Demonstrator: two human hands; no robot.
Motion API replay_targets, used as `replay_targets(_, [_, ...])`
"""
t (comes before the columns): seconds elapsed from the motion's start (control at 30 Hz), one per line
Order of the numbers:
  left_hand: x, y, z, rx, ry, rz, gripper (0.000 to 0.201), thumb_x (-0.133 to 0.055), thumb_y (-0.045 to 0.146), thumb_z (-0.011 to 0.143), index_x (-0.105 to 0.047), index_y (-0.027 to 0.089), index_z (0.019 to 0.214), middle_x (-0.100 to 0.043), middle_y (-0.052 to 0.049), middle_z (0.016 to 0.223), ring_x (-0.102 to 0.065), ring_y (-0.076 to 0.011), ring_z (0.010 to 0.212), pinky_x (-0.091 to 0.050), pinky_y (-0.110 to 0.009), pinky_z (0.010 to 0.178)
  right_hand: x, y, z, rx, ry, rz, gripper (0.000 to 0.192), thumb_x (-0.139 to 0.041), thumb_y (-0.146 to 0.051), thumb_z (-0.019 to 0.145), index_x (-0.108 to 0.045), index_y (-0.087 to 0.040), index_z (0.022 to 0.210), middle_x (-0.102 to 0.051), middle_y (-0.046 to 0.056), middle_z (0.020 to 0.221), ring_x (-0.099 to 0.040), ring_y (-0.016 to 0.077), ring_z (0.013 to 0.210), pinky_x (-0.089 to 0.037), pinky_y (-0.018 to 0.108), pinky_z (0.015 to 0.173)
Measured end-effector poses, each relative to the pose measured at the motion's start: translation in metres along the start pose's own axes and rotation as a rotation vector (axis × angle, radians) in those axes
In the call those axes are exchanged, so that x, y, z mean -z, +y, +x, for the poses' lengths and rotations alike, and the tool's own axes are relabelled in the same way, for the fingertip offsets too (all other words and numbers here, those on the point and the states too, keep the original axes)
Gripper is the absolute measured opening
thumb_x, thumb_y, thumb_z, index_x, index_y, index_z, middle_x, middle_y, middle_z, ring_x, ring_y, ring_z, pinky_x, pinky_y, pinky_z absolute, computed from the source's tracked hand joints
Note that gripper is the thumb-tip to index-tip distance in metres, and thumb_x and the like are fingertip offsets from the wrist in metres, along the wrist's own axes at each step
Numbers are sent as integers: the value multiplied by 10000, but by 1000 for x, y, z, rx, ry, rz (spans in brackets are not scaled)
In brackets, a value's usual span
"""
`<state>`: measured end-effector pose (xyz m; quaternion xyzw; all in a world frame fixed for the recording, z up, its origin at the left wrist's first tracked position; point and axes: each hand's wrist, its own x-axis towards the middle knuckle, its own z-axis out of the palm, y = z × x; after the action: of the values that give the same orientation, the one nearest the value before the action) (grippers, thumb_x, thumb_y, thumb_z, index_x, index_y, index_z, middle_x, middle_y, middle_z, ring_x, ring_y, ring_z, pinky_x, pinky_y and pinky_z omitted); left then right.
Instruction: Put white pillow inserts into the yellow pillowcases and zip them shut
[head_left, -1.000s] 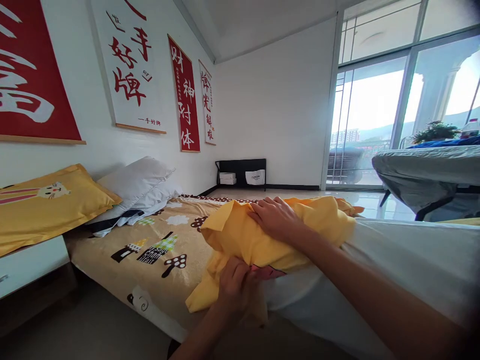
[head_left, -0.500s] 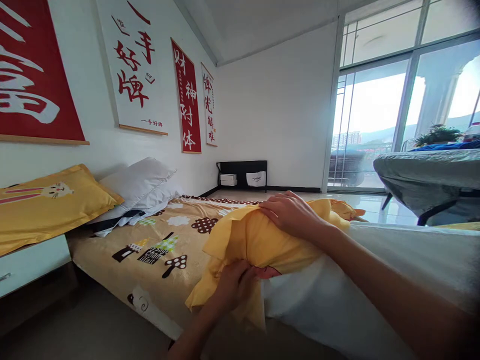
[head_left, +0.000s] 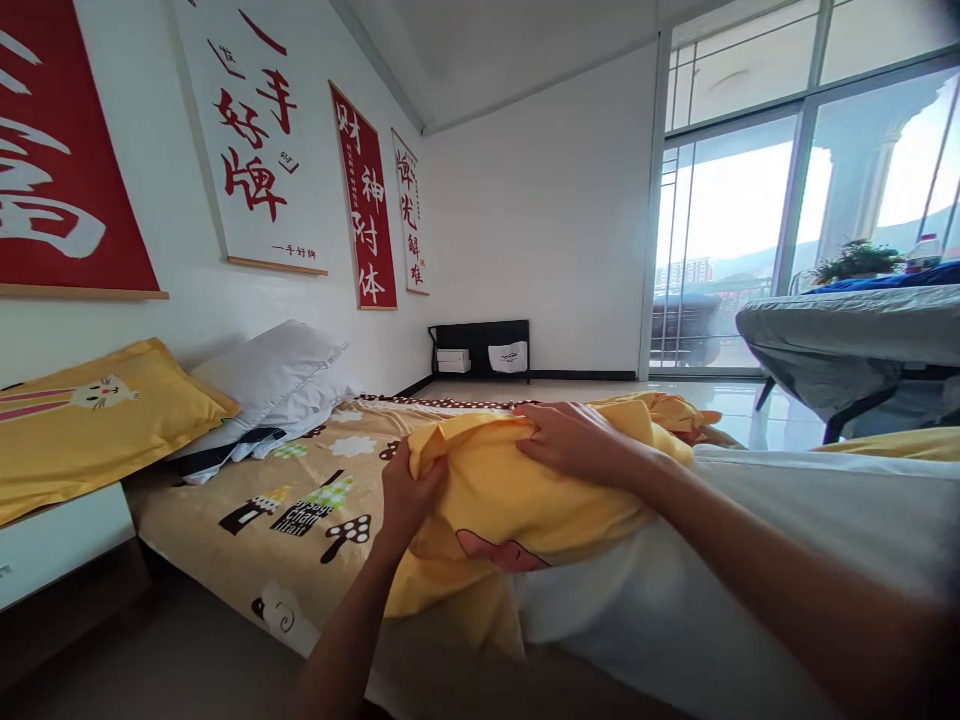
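A yellow pillowcase (head_left: 510, 500) with a pink print covers one end of a white pillow (head_left: 787, 540) that lies on the bed in front of me. My left hand (head_left: 409, 490) grips the near left corner of the yellow pillowcase. My right hand (head_left: 577, 440) rests on top of the covered end with fingers pinching the yellow cloth. The pillow's white part stretches off to the right under my right forearm.
The bed has a tan cartoon-print sheet (head_left: 300, 500). A yellow pillow (head_left: 90, 420) lies on a white nightstand (head_left: 52, 540) at the left, white pillows (head_left: 270, 370) against the wall. Red and white scrolls hang above. A grey covered table (head_left: 847, 330) stands by the glass doors.
My left hand rose from the lower edge of the yellow pillowcase to its upper left corner. My right hand shifted slightly on top of the cloth.
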<state>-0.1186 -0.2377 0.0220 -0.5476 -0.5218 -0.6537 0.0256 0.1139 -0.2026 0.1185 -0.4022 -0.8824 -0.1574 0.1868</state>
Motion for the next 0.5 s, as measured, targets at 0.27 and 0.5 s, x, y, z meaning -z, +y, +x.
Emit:
replay_targets(0.27, [18,-14,8,24,4,-255,254,-632,374,760,-635,146,873,-611,-14,771,-548,-153,725,-457,-243,650,0,-15,-9,45,94,-194,273,-364,-317,938,-601,-184,971,-677,76,952,-616,243,920,-395,338,762])
replay_targets(0.5, [21,3,16,10,237,-234,324,-662,442,745,-600,135,660,-460,40,585,-411,-91,552,-349,-196,499,1,-14,-14,123,125,-212,252,-390,-320,945,-594,-177,985,-660,71,983,-587,214,930,-380,308,758])
